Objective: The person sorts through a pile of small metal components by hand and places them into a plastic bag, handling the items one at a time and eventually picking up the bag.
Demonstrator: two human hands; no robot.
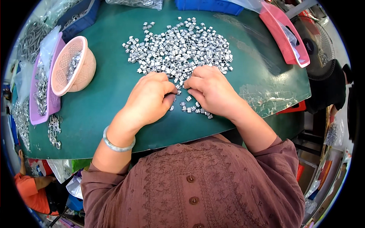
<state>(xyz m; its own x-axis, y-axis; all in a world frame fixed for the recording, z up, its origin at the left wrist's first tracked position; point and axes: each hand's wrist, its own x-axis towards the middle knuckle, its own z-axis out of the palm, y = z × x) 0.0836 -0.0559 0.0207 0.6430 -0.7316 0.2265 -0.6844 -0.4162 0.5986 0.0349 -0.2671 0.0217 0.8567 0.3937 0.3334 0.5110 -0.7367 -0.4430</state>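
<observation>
A heap of small silvery metal pieces (186,47), short and ribbed with holes through some, is spread over the green tabletop. At the heap's near edge my left hand (150,97) is closed, thumb and forefinger pinched on a small metal piece (178,91). Facing it, my right hand (213,89) is also closed, its forefinger and thumb tips on another such piece, partly hidden. Below the fingertips lies a small loose group of the same pieces (189,109), nearer to me than the heap. A pale bangle (118,147) circles my left wrist.
To the left, a peach mesh basket (89,62) leans on a purple basket (53,102) of metal parts; loose rings (54,131) lie nearby. Blue bins (209,5) stand at the back. A pink basket (279,36) and a fan (313,45) are right. Another person (32,192) is at lower left.
</observation>
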